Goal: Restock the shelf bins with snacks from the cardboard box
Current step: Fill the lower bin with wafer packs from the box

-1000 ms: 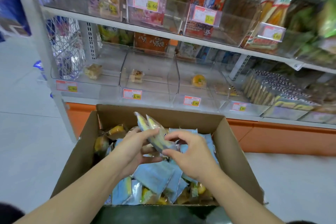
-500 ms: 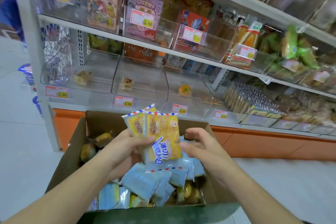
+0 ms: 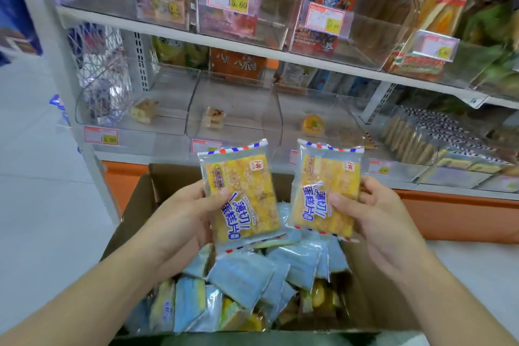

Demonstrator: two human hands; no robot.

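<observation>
My left hand (image 3: 179,222) grips a yellow snack packet (image 3: 241,191) with blue lettering, held upright above the cardboard box (image 3: 132,205). Beside it, my right hand (image 3: 373,216) pinches a second matching yellow packet (image 3: 325,194) by its right side. The box below holds several more packets, many lying blue side up (image 3: 241,275). Behind the box, the lower shelf carries clear bins (image 3: 233,104), three of them with a single small cake each: a pale one (image 3: 144,114), a square one (image 3: 214,117) and a round yellow one (image 3: 312,124).
A wire basket (image 3: 102,84) stands at the lower shelf's left end. Stacked biscuit packs (image 3: 421,137) fill the bins at the right. The upper shelf (image 3: 252,48) has bins of boxed snacks with price tags. An orange plinth (image 3: 455,213) runs under the shelving; pale floor lies left.
The two packets came up out of the box together in my left hand. Now they are apart, one in each hand, faces toward me.
</observation>
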